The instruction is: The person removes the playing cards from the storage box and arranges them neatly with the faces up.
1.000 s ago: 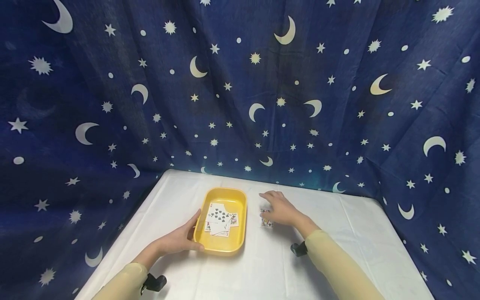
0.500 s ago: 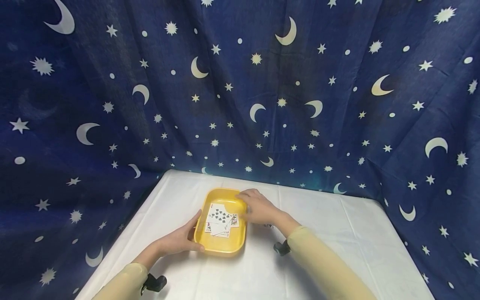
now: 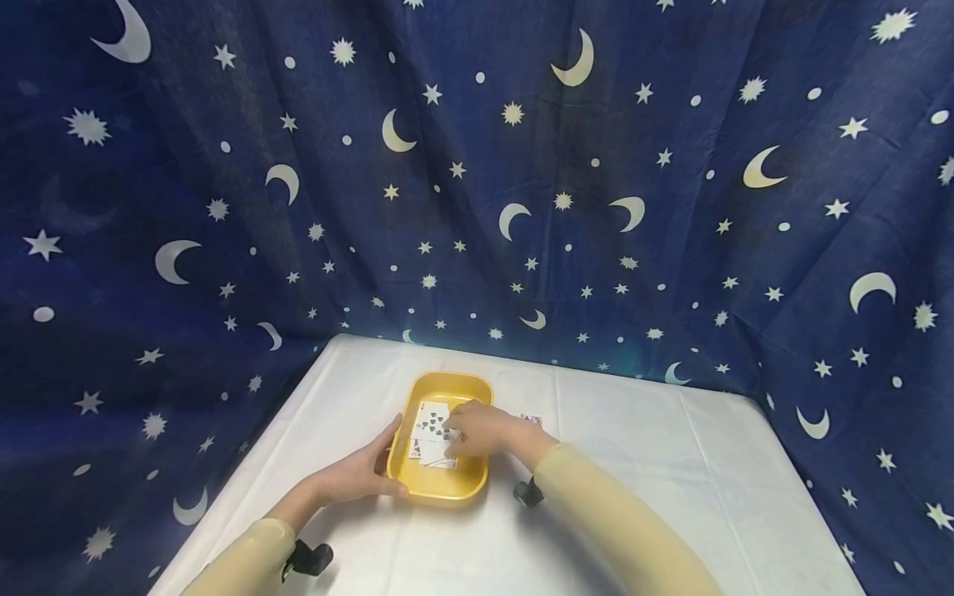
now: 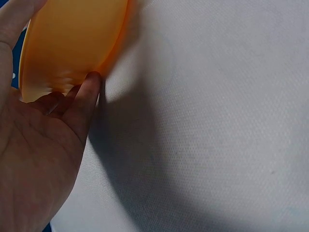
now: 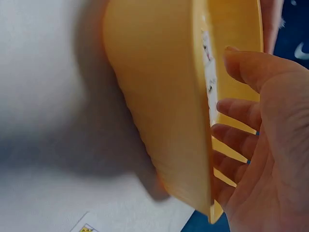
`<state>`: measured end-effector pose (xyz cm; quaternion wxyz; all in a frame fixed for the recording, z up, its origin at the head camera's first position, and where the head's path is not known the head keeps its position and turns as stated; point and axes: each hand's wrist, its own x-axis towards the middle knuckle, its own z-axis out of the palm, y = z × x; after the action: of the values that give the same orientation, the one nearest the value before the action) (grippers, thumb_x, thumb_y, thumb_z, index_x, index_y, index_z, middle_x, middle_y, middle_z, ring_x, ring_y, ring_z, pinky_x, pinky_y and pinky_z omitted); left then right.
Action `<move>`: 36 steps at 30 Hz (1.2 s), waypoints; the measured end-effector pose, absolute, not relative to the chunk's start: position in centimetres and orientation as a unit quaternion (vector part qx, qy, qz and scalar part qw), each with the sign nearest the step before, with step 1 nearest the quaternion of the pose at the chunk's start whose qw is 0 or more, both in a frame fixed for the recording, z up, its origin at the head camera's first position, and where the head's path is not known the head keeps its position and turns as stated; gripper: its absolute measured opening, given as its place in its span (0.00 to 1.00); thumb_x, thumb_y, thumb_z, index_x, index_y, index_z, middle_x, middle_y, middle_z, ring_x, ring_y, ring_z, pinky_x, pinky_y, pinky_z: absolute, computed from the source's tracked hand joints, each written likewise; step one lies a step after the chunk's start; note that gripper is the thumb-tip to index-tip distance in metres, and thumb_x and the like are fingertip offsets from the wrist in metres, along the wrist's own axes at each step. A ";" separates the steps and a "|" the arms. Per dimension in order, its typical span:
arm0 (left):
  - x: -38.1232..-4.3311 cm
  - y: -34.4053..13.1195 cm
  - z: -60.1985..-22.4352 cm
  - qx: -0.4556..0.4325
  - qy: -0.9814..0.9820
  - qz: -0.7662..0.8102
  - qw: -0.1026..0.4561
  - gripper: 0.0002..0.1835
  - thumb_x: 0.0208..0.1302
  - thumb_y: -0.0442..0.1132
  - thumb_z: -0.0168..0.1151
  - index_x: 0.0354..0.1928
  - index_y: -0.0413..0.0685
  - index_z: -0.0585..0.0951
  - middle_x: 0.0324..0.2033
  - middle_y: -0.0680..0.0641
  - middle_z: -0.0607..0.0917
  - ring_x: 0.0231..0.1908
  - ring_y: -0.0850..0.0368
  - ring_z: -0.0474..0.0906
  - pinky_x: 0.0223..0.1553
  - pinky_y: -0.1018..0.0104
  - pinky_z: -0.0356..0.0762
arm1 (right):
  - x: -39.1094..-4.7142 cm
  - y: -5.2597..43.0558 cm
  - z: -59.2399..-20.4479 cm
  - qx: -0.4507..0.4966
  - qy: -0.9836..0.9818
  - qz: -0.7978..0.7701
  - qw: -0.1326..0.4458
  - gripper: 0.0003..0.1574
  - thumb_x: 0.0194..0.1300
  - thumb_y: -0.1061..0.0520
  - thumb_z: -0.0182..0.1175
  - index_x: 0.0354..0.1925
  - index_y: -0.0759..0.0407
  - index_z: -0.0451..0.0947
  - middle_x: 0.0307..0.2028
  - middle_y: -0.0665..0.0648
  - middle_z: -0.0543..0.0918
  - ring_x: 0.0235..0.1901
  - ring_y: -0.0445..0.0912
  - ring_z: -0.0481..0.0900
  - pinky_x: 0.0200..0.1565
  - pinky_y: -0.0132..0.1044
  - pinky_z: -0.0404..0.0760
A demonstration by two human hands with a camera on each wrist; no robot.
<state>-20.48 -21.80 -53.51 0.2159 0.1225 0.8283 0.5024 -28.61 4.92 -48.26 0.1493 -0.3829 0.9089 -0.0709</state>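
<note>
A yellow plastic tray (image 3: 440, 490) with rounded corners stands on the table, with several playing cards (image 3: 430, 424) in an overlapping pile on its floor. A card with spade pips lies face up on top. My left hand (image 3: 350, 475) grips the tray's left side, thumb at the near corner and fingers along the wall; the left wrist view shows these fingers (image 4: 87, 94) against the yellow side. Over the right rim reaches my right hand (image 3: 484, 430), covering part of the pile. In the right wrist view its fingers (image 5: 236, 113) are spread and loosely bent, with nothing between them.
A picture card (image 3: 532, 420) lies on the white tablecloth (image 3: 633, 463) right of the tray, partly behind the right wrist. A dark blue curtain (image 3: 477, 165) with moons and stars hangs behind and beside the table.
My right hand has moved left from the picture card on the cloth to above the pile inside the tray. My left hand and the tray have stayed in place.
</note>
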 end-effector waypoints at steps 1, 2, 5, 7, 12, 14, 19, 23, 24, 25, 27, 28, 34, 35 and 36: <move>-20.5 -21.8 -53.5 0.124 0.829 0.501 0.215 0.68 0.55 0.50 0.80 0.83 0.60 0.37 0.79 0.38 0.53 0.75 0.39 0.58 0.73 0.41 0.57 | -28.5 4.7 -48.3 -0.386 0.907 -0.063 0.155 0.35 0.68 0.38 0.64 0.68 0.52 0.77 0.66 0.53 0.77 0.67 0.49 0.71 0.71 0.43 0.66; -20.5 -21.9 -53.5 0.124 0.830 0.500 0.214 0.68 0.55 0.50 0.80 0.83 0.60 0.37 0.79 0.38 0.53 0.75 0.39 0.58 0.73 0.41 0.57 | -28.4 4.5 -48.4 -0.390 0.905 -0.053 0.158 0.35 0.69 0.38 0.63 0.67 0.52 0.77 0.66 0.53 0.77 0.66 0.49 0.72 0.70 0.42 0.67; -20.6 -21.9 -53.6 0.132 0.829 0.500 0.211 0.68 0.55 0.49 0.80 0.83 0.59 0.37 0.80 0.39 0.51 0.75 0.40 0.57 0.73 0.42 0.57 | -28.1 4.0 -48.5 -0.390 0.905 -0.031 0.164 0.36 0.69 0.37 0.63 0.69 0.50 0.76 0.68 0.52 0.75 0.67 0.49 0.71 0.70 0.43 0.67; -20.7 -21.9 -53.6 0.136 0.829 0.501 0.210 0.67 0.56 0.48 0.80 0.83 0.58 0.37 0.80 0.39 0.50 0.75 0.40 0.57 0.73 0.42 0.57 | -27.8 3.7 -48.5 -0.387 0.906 -0.021 0.172 0.36 0.69 0.38 0.62 0.70 0.49 0.75 0.71 0.53 0.73 0.69 0.51 0.69 0.71 0.44 0.65; -20.9 -21.9 -53.8 0.140 0.827 0.502 0.209 0.68 0.56 0.48 0.79 0.83 0.57 0.36 0.80 0.39 0.49 0.75 0.40 0.58 0.73 0.43 0.57 | -27.4 3.2 -49.0 -0.363 0.910 -0.005 0.201 0.35 0.72 0.41 0.59 0.73 0.44 0.71 0.76 0.51 0.65 0.74 0.53 0.63 0.73 0.48 0.62; -20.9 -22.0 -53.8 0.142 0.827 0.503 0.208 0.68 0.56 0.48 0.79 0.83 0.57 0.36 0.80 0.38 0.50 0.75 0.40 0.58 0.73 0.43 0.57 | -27.2 3.0 -49.2 -0.362 0.910 0.007 0.201 0.35 0.72 0.41 0.58 0.74 0.43 0.70 0.76 0.50 0.64 0.74 0.55 0.62 0.73 0.50 0.62; -20.8 -22.0 -53.8 0.146 0.826 0.503 0.208 0.67 0.57 0.47 0.79 0.83 0.57 0.36 0.79 0.37 0.54 0.74 0.40 0.59 0.73 0.42 0.57 | -26.7 2.7 -49.7 -0.368 0.910 0.038 0.186 0.37 0.70 0.40 0.58 0.75 0.40 0.69 0.77 0.48 0.63 0.74 0.58 0.61 0.72 0.52 0.63; -20.7 -22.1 -53.9 0.147 0.826 0.503 0.207 0.67 0.57 0.47 0.79 0.83 0.57 0.36 0.79 0.37 0.55 0.74 0.40 0.60 0.73 0.42 0.57 | -26.3 2.6 -49.9 -0.359 0.913 0.033 0.190 0.42 0.64 0.42 0.62 0.75 0.39 0.68 0.76 0.48 0.64 0.74 0.56 0.61 0.72 0.49 0.63; -20.7 -22.1 -53.9 0.148 0.826 0.503 0.206 0.67 0.57 0.47 0.79 0.83 0.57 0.36 0.79 0.37 0.55 0.74 0.40 0.60 0.73 0.42 0.57 | -26.2 2.6 -49.9 -0.355 0.914 0.027 0.194 0.43 0.62 0.42 0.64 0.75 0.39 0.68 0.76 0.48 0.65 0.74 0.55 0.61 0.72 0.48 0.63; -20.7 -22.1 -53.9 0.149 0.825 0.505 0.206 0.67 0.57 0.47 0.79 0.83 0.56 0.36 0.79 0.37 0.55 0.74 0.40 0.60 0.73 0.42 0.57 | -26.1 2.6 -49.9 -0.355 0.914 0.022 0.195 0.44 0.60 0.43 0.66 0.75 0.39 0.69 0.75 0.48 0.66 0.74 0.55 0.62 0.72 0.47 0.64; -20.7 -22.1 -54.0 0.151 0.824 0.506 0.205 0.67 0.57 0.47 0.79 0.83 0.56 0.36 0.79 0.37 0.54 0.74 0.40 0.60 0.73 0.42 0.57 | -26.0 2.6 -50.0 -0.357 0.913 0.010 0.196 0.45 0.58 0.43 0.68 0.73 0.40 0.71 0.72 0.47 0.69 0.70 0.52 0.67 0.70 0.45 0.67; -20.7 -22.1 -54.0 0.152 0.823 0.507 0.205 0.67 0.57 0.47 0.79 0.83 0.56 0.36 0.79 0.37 0.54 0.74 0.40 0.60 0.73 0.42 0.57 | -25.9 2.7 -50.0 -0.360 0.912 0.002 0.198 0.45 0.57 0.43 0.70 0.73 0.41 0.71 0.70 0.47 0.71 0.67 0.50 0.69 0.69 0.43 0.69; -20.7 -22.1 -54.1 0.140 0.827 0.502 0.209 0.68 0.55 0.50 0.80 0.83 0.58 0.37 0.80 0.39 0.52 0.75 0.39 0.57 0.73 0.42 0.56 | -27.0 3.2 -50.1 -0.384 0.913 -0.010 0.133 0.41 0.56 0.44 0.72 0.68 0.46 0.77 0.57 0.47 0.78 0.48 0.42 0.71 0.53 0.36 0.76; -20.6 -22.1 -54.1 0.137 0.828 0.501 0.209 0.68 0.55 0.50 0.80 0.83 0.59 0.37 0.80 0.39 0.52 0.75 0.39 0.57 0.73 0.42 0.56 | -27.3 3.3 -50.2 -0.382 0.916 -0.009 0.118 0.41 0.56 0.44 0.73 0.68 0.46 0.77 0.57 0.47 0.78 0.49 0.43 0.71 0.54 0.36 0.76; -20.6 -22.0 -54.1 0.135 0.829 0.501 0.208 0.68 0.55 0.50 0.80 0.83 0.59 0.37 0.80 0.39 0.51 0.75 0.39 0.57 0.73 0.42 0.56 | -27.6 3.4 -50.2 -0.380 0.919 -0.008 0.105 0.41 0.56 0.44 0.73 0.67 0.47 0.77 0.58 0.48 0.78 0.50 0.44 0.72 0.55 0.37 0.76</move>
<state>-20.64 -22.05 -54.08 0.2083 0.1354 0.8289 0.5012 -27.63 3.37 -50.18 0.1050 -0.3802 0.9189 -0.0082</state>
